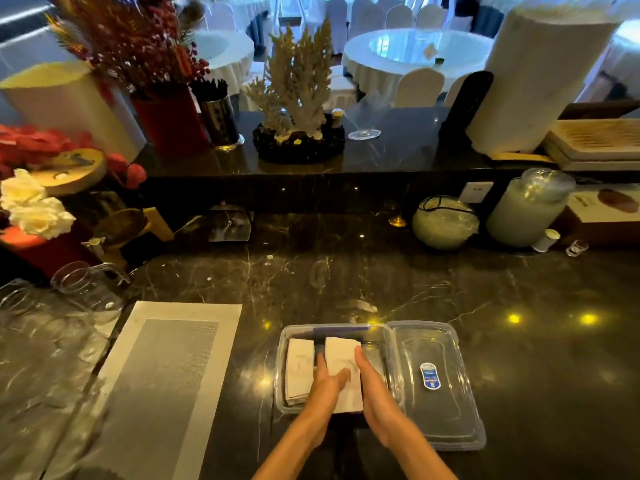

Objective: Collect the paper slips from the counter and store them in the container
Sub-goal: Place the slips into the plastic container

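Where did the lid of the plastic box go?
The clear lid lies flat on the dark counter at the bottom of the head view, right beside the container on its right side, next to the right hand.

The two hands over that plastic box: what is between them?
In the head view, a stack of white paper slips sits between the left hand and right hand, held over the clear container.

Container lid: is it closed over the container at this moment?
No. The clear lid lies open flat on the counter to the right of the container, while both hands hold a paper stack inside it.
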Demonstrator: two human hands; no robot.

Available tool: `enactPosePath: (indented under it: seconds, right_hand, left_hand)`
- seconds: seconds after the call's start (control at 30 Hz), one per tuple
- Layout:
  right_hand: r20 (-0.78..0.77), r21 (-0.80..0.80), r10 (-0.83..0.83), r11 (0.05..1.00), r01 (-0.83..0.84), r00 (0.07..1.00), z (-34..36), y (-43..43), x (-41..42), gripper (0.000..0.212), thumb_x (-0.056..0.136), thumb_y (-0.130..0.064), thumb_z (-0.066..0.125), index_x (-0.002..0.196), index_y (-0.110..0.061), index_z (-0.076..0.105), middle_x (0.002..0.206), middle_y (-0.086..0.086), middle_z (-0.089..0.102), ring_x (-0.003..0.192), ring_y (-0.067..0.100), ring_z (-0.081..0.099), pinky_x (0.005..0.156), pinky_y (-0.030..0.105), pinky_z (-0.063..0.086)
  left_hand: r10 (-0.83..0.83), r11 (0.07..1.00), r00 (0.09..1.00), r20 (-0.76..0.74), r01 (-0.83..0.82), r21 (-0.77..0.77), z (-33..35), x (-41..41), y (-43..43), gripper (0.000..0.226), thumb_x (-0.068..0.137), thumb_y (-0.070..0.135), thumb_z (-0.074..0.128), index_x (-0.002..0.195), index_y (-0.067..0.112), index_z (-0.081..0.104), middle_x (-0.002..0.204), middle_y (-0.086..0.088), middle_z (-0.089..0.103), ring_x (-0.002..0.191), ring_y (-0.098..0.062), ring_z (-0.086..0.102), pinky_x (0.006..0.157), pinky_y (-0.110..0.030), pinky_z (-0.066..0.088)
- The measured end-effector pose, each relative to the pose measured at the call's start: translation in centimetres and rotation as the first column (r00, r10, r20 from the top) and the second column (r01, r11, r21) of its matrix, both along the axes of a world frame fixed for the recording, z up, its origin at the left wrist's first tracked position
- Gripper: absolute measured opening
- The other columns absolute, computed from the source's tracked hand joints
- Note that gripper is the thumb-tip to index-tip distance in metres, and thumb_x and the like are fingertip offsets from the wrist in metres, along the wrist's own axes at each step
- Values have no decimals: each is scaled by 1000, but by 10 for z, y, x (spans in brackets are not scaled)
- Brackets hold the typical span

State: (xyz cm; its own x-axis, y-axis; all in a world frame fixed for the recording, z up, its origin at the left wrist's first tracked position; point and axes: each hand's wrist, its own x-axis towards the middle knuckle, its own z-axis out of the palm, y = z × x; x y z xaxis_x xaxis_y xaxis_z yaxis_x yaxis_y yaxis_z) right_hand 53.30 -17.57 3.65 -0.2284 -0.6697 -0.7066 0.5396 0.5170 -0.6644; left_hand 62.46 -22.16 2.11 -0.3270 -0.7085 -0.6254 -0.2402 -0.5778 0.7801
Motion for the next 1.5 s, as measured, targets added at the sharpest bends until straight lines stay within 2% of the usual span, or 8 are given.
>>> enactPosePath:
  seconds: [0.17, 0.33, 0.47, 0.67, 0.8, 0.93, 1.1, 1.5]
  right_hand:
    - [-58, -12, 105, 994, -106, 993, 0, 0, -35, 42, 96, -58, 36, 121, -32, 59, 122, 6, 68, 115, 24, 64, 105, 47, 48]
    - [-496, 3, 68, 997, -76, 866, -4, 3, -73, 40, 102, -34, 42, 138, -19, 52, 142, 6, 55, 130, 22, 52, 110, 35, 40]
    - [-658, 122, 198, 980, -158, 726, -17, 13, -95, 53, 100, -21, 49, 151, -17, 33, 146, 8, 51, 132, 26, 50, 108, 40, 43]
    - [-601, 173, 338, 940, -295, 724, -41, 16, -101, 39, 102, -8, 39, 139, -14, 50, 123, 12, 65, 101, 15, 61, 83, 23, 52]
    - [-620, 178, 317, 948, -264, 717, -46, 15, -96, 35, 102, -7, 38, 132, -11, 57, 120, 14, 67, 109, 24, 63, 93, 35, 52]
    - [-619, 155, 296, 954, -256, 728, -49, 15, -96, 34, 103, -10, 37, 130, -10, 58, 122, 13, 67, 112, 23, 63, 97, 34, 54]
    - [-626, 122, 273, 959, -254, 730, -53, 17, -96, 34, 103, -10, 38, 130, -14, 58, 114, -1, 65, 103, 10, 60, 80, 11, 47]
    - [-658, 105, 248, 965, -239, 711, -60, 20, -95, 38, 104, -11, 36, 138, -14, 52, 127, 8, 63, 103, 9, 57, 72, 11, 50]
  left_hand:
    - [-83, 992, 991, 102, 92, -86, 1, -29, -7, 61, 97, 14, 55, 151, 17, 26, 145, -10, 48, 129, -27, 50, 108, -44, 45]
    - [-79, 996, 989, 125, 82, -18, -19, -37, -10, 57, 98, 19, 53, 148, 26, 28, 137, -4, 50, 105, -15, 53, 88, -35, 49]
    - [-63, 996, 975, 214, 48, 75, -45, -44, -14, 54, 97, 21, 53, 146, 26, 31, 128, -4, 52, 101, -18, 51, 84, -39, 45]
    - [-151, 987, 953, 264, 128, 100, -57, -68, -29, 51, 96, 18, 51, 143, 28, 33, 126, -6, 56, 97, -18, 58, 63, -26, 48]
    - [-199, 978, 943, 266, 175, 114, -63, -82, -22, 52, 96, 19, 50, 144, 26, 31, 129, -6, 53, 105, -21, 57, 86, -40, 54]
    - [-191, 982, 905, 380, 177, 72, -66, -96, -10, 65, 95, 26, 50, 151, 28, 18, 149, -13, 33, 132, -34, 40, 111, -51, 37]
    - [-258, 959, 801, 541, 281, 40, -62, -99, -8, 65, 91, 36, 50, 148, 33, 18, 146, -12, 20, 136, -34, 23, 113, -46, 25]
    - [-225, 973, 830, 510, 218, 75, -53, -90, -7, 59, 88, 32, 53, 142, 23, 32, 149, -11, 27, 136, -32, 30, 111, -46, 33]
